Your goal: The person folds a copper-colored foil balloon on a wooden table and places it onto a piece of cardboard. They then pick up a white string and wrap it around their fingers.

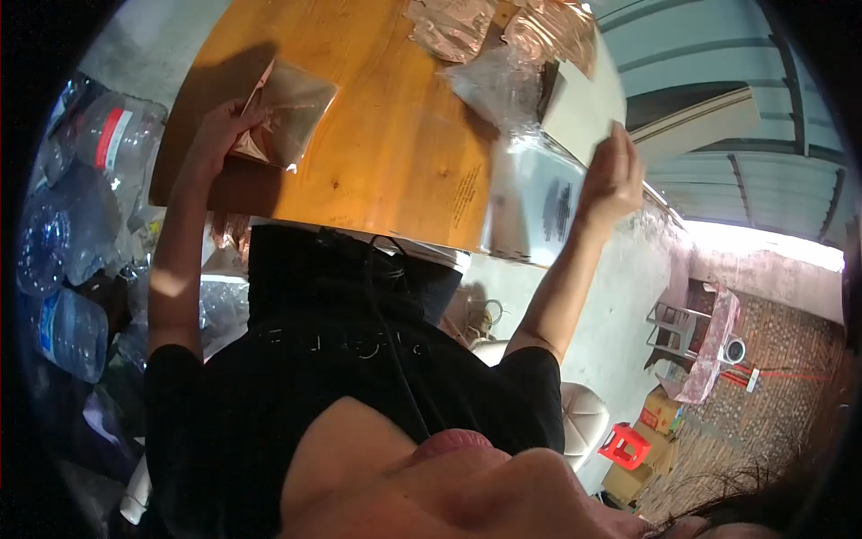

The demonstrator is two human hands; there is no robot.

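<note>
My left hand (214,136) grips a small clear packet (292,106) with a copper-brown sheet inside, holding it over the left part of the wooden table (395,153). My right hand (612,175) reaches to the table's right edge, its fingers closed on the edge of a white card (579,106). Just below that hand lies a stack of clear plastic sleeves (530,202) with dark print, overhanging the table edge. My black shirt and chin fill the lower part of the view.
More clear packets with copper contents (458,27) lie at the far side of the table. Several empty plastic bottles (81,180) are piled on the left. On the floor to the right stand a red stool (626,445), cardboard boxes (660,413) and a white seat (584,418).
</note>
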